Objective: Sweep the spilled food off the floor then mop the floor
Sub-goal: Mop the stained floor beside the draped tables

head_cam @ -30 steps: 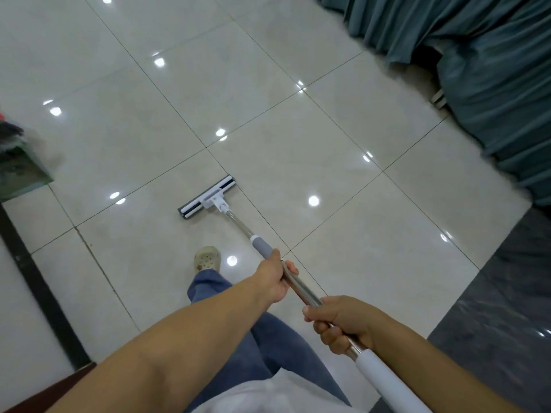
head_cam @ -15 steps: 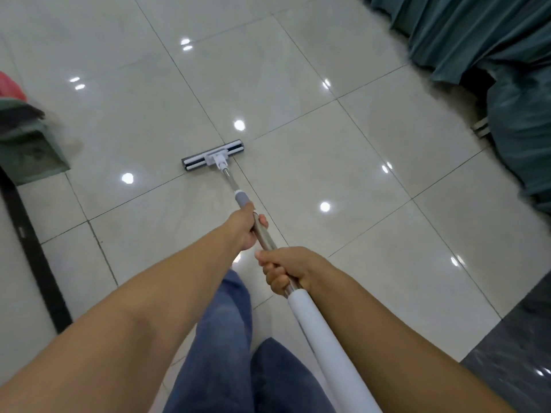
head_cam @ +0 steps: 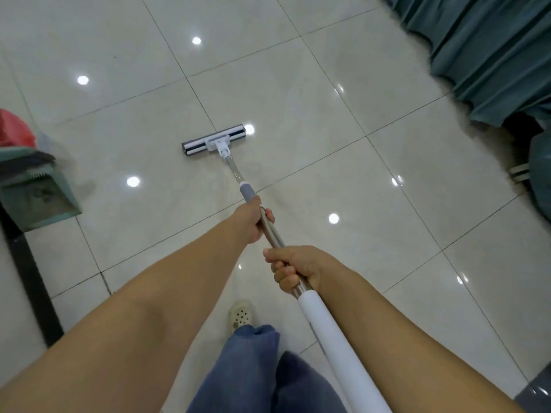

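Note:
A flat mop with a grey and white head (head_cam: 214, 143) lies on the glossy cream tiled floor (head_cam: 298, 93) ahead of me. Its metal shaft (head_cam: 272, 231) runs back toward me and ends in a thick white grip (head_cam: 331, 338). My left hand (head_cam: 252, 220) is closed round the shaft just below a grey collar. My right hand (head_cam: 293, 271) grips the shaft lower down, right above the white grip. No spilled food shows on the tiles near the mop head.
A green dustpan (head_cam: 38, 198) with a brush and debris in it sits at the left, with a red bag (head_cam: 13, 129) behind it. Teal curtains (head_cam: 483, 55) hang along the right. A dark floor strip (head_cam: 29, 281) runs at the left. My shoe (head_cam: 240, 314) stands below the hands.
The mop head has slid forward and away from me, turning more square to my view. Both hands stayed on the shaft. The view shifted, bringing the dustpan further in.

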Tool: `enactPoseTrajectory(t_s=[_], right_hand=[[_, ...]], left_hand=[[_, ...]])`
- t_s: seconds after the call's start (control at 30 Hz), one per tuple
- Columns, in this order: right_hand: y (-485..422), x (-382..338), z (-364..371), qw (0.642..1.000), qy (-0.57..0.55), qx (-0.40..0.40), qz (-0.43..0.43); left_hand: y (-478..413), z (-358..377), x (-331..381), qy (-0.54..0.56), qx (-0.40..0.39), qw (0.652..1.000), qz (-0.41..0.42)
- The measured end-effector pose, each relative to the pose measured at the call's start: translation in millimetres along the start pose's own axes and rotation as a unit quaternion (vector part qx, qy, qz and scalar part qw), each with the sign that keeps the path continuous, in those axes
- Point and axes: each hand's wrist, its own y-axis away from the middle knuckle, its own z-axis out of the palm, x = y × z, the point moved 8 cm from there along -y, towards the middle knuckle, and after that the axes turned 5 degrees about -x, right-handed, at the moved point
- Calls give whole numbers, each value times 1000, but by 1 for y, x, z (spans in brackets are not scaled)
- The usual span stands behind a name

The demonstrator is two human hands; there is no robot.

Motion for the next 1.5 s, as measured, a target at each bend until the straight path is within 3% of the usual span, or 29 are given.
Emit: enactPoseTrajectory(t_s=[0.77, 1.23, 1.5], right_hand=[[-106, -420, 111, 998, 51, -33, 34], [-178, -651, 190, 994, 92, -42, 49], [-213, -749, 218, 994, 71, -59, 59]], left_hand=[[-170, 99, 394, 46, 67, 996, 29], [-275, 129, 616, 130, 89, 987, 37], [-320, 145, 712, 107, 129, 985, 37]])
